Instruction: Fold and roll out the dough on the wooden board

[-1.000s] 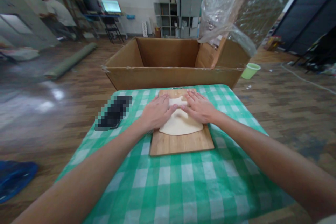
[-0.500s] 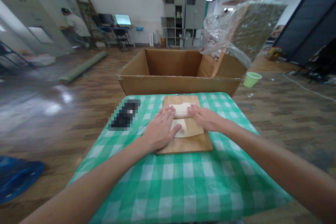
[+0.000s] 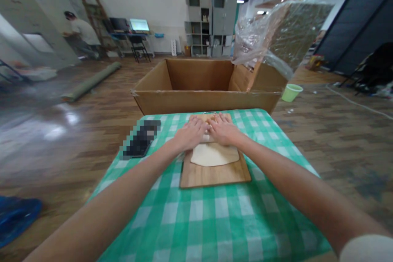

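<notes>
A sheet of pale dough (image 3: 215,155) lies on a wooden board (image 3: 215,177), its far part rolled up. My left hand (image 3: 193,132) rests on the left of the rolled part, fingers stretched forward. Beside it, my right hand (image 3: 223,129) lies on the right of the roll, fingers also extended. The two hands nearly meet at the middle and cover most of the roll. The near part of the dough is flat and uncovered.
Under the board is a green checked tablecloth (image 3: 196,217). A dark, pixelated object (image 3: 141,139) lies at its far left. Beyond the table stands a large cardboard box (image 3: 199,101), with a green bucket (image 3: 291,92) to its right. A person (image 3: 84,32) is far back left.
Both hands have moved closer together over the roll. My left hand has shifted forward, off the flat dough, and more of the sheet's near part shows. The view has shifted slightly.
</notes>
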Motion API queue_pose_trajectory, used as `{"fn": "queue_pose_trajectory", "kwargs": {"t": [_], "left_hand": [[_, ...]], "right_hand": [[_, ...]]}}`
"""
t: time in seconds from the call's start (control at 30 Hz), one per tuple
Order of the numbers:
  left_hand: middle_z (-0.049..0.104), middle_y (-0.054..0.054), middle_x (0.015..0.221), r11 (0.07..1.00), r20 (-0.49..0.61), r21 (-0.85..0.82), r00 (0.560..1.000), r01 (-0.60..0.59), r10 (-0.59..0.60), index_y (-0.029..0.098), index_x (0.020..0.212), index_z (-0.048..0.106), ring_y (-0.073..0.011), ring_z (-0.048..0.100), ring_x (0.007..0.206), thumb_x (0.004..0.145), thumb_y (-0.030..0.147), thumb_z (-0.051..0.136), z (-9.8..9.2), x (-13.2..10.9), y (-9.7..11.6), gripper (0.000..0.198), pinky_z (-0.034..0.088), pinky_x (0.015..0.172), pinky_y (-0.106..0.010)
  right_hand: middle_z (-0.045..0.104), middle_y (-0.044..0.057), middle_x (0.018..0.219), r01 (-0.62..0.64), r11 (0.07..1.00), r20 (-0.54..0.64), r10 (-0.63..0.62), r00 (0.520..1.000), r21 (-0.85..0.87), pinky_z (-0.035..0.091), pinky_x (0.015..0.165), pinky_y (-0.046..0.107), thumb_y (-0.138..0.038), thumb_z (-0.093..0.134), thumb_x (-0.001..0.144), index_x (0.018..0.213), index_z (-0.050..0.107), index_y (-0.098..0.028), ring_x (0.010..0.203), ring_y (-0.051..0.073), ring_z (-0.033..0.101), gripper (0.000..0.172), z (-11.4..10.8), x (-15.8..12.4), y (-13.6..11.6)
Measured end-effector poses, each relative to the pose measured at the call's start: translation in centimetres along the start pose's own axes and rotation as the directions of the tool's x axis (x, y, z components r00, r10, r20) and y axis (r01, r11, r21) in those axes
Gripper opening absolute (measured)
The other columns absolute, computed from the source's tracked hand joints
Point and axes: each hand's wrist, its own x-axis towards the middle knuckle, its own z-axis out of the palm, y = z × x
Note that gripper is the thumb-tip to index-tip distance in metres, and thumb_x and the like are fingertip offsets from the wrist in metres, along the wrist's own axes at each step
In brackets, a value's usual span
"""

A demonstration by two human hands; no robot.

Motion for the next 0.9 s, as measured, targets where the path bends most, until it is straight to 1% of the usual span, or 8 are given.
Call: {"fn": "queue_pose_trajectory", "kwargs": {"t": [0.1,0.2,0.33,0.43,0.6,0.73,0.83,0.9], "left_hand": [[0.069,-0.018,0.13,0.999,0.043,-0.008,0.998,-0.035,0.036,0.013,0.126,0.063,-0.0261,0.06,0.13,0.104,0.017,0.032,0.7,2.2,-1.1,0.038,0.035,0.12,-0.051],[0.068,-0.019,0.13,0.998,0.063,-0.002,0.996,-0.057,0.057,0.014,0.121,0.066,-0.0277,0.058,0.132,0.105,0.02,0.03,1.0,2.2,-1.2,0.04,0.036,0.119,-0.051],[0.056,-0.021,0.149,0.999,0.042,0.033,0.999,0.02,-0.022,0.013,0.133,0.062,-0.0334,0.041,0.15,0.105,0.026,0.029,0.9,0.2,-0.1,0.045,0.033,0.12,-0.057],[0.05,-0.021,0.156,0.995,0.003,0.029,0.996,0.093,-0.093,0.009,0.143,0.056,-0.034,0.033,0.155,0.104,0.026,0.029,0.2,-1.5,1.3,0.05,0.03,0.123,-0.055],[0.044,-0.024,0.161,0.99,-0.079,0.041,0.989,0.132,-0.128,0.002,0.152,0.045,-0.0327,0.033,0.156,0.107,0.032,0.024,-0.8,-4.3,3.8,0.058,0.025,0.127,-0.052],[0.042,-0.022,0.163,0.99,-0.055,0.017,0.989,0.142,-0.141,0.003,0.156,0.04,-0.0292,0.035,0.155,0.108,0.034,0.021,-1.2,-6.2,5.0,0.06,0.027,0.127,-0.048],[0.04,-0.022,0.164,0.993,-0.026,-0.009,0.993,0.117,-0.117,0.003,0.155,0.042,-0.0277,0.031,0.157,0.108,0.035,0.021,-1.6,-7.1,5.5,0.061,0.028,0.127,-0.047],[0.04,-0.021,0.164,0.993,-0.022,-0.019,0.993,0.116,-0.116,0.004,0.154,0.044,-0.0271,0.032,0.157,0.108,0.036,0.021,-1.6,-7.1,5.5,0.06,0.028,0.127,-0.047]], "right_hand": [[0.036,0.022,0.166,-0.024,1.0,0.001,0.024,1.0,0.005,0.026,0.121,0.061,-0.045,0.028,0.109,0.155,0.047,-0.015,0.155,0.04,0.03,0.058,-0.2,-0.2,-0.3],[0.034,0.022,0.167,-0.022,1.0,-0.026,0.022,0.999,0.002,0.024,0.121,0.062,-0.044,0.028,0.108,0.156,0.047,-0.014,0.156,0.042,0.027,0.059,-0.3,-0.5,-0.5],[0.036,0.022,0.166,-0.017,1.0,-0.075,0.016,0.997,-0.018,0.022,0.122,0.063,-0.039,0.029,0.107,0.154,0.049,-0.012,0.156,0.043,0.025,0.058,-0.4,-1.6,-1.2],[0.04,0.023,0.164,-0.011,1.0,-0.105,0.008,0.994,-0.024,0.024,0.121,0.062,-0.037,0.027,0.109,0.151,0.052,-0.01,0.156,0.043,0.026,0.056,-0.7,-2.9,-1.9],[0.043,0.02,0.163,-0.007,1.0,-0.134,0.009,0.991,0.013,0.026,0.123,0.057,-0.044,0.024,0.111,0.149,0.053,-0.012,0.156,0.038,0.028,0.058,-1.0,-5.8,-3.4],[0.036,0.023,0.166,0.022,0.999,-0.143,-0.018,0.99,0.029,0.024,0.126,0.053,-0.044,0.023,0.111,0.156,0.044,-0.005,0.158,0.035,0.025,0.063,-0.9,-8.2,-4.4],[0.032,0.026,0.167,0.058,0.997,-0.126,-0.052,0.991,0.046,0.026,0.126,0.051,-0.043,0.02,0.111,0.155,0.043,-0.001,0.158,0.035,0.024,0.065,-0.7,-9.0,-4.2],[0.034,0.025,0.166,0.096,0.994,-0.1,-0.09,0.991,0.058,0.024,0.127,0.05,-0.041,0.019,0.111,0.154,0.045,-0.001,0.158,0.033,0.024,0.064,-0.7,-8.6,-3.2]]}}
